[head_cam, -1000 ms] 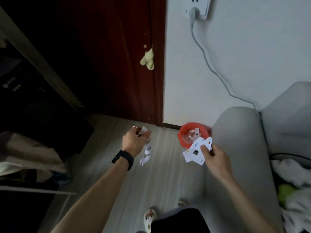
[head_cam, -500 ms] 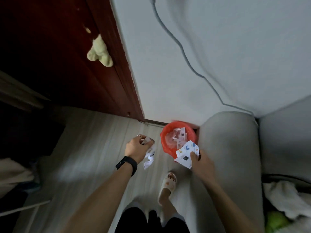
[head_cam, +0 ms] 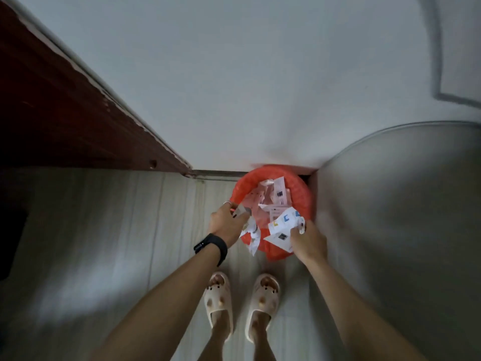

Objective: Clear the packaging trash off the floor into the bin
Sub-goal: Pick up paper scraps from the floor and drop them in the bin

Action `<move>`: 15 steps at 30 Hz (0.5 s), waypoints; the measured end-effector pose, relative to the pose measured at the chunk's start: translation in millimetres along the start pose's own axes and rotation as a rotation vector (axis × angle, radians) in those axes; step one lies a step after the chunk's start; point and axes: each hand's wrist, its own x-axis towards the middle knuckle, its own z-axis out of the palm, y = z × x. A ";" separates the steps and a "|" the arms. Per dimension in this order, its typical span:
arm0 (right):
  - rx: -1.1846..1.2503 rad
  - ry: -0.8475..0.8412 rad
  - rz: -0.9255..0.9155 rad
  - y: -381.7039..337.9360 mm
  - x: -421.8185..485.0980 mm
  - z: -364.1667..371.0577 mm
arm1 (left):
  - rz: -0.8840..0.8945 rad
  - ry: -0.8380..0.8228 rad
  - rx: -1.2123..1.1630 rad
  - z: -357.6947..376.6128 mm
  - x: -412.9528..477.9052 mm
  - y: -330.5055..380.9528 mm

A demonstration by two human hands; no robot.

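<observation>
Left hand (head_cam: 226, 226): clamped on a crumpled white wrapper (head_cam: 252, 237), long axis dangling down-frame at the bin's near rim.
Right hand (head_cam: 308, 243): pinching a flat printed card (head_cam: 282, 226), long axis running lower left to upper right, over the bin.
Bin (head_cam: 307, 194): round, red liner, centre frame.
Room: pale plank floor (head_cam: 130, 217), white wall (head_cam: 234, 87).

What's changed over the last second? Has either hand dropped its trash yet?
Both hands have closed on the bin: the left hand, with its crumpled wrapper, is at the near rim; the right hand holds its flat carton over the opening. The person has stepped up to it. Unchanged: neither grip has let go; paper scraps already lie inside.
</observation>
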 end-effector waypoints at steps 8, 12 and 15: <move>0.065 0.025 -0.029 38.6 122.8 71.4 | -0.008 -0.028 -0.053 81.6 124.1 -49.6; 0.017 -0.006 -0.111 46.2 127.5 77.6 | 0.003 -0.203 0.079 88.0 135.1 -55.2; 0.022 -0.031 -0.142 39.1 108.8 69.7 | 0.030 -0.133 0.115 79.4 124.2 -48.3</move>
